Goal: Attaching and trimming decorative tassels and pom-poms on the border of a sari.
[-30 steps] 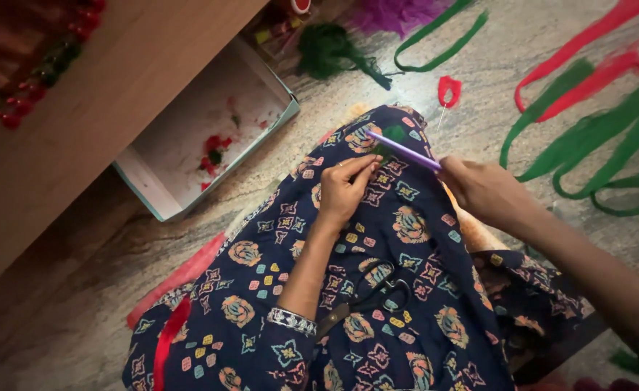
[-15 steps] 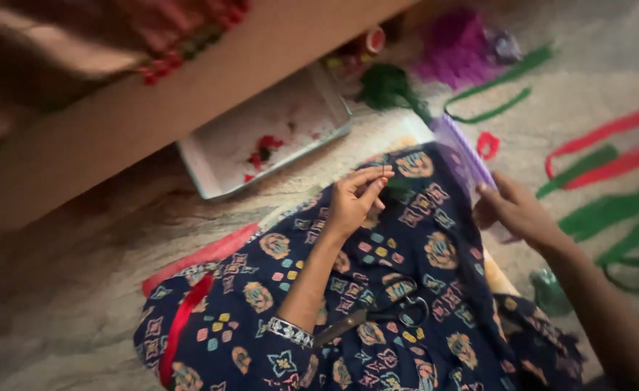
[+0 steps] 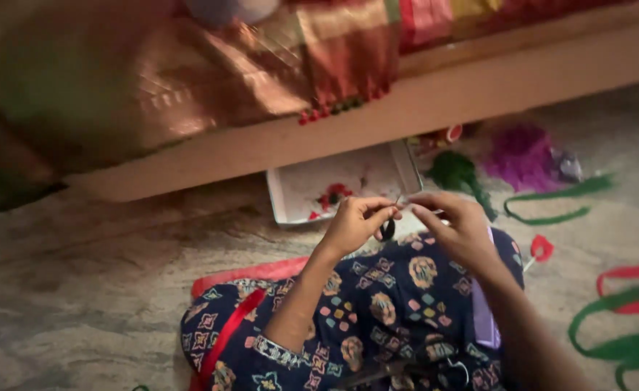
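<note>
1. Pinching a small dark object [image 3: 387, 230]: left hand [image 3: 355, 223], fingers closed, just in front of the white tray [image 3: 297, 190].
2. Right hand [image 3: 458, 226] fingers pinched near it; contents unclear.
3. Both hands above the patterned lap [image 3: 377, 311].

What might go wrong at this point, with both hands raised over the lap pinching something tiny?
The left hand and right hand pinch something too fine to make out above the patterned cloth; if dropped, it could vanish against the busy print. A small dark object hangs below the fingers and may swing or fall. Scissors lying on the lap could slide off if the knees shift.
</note>
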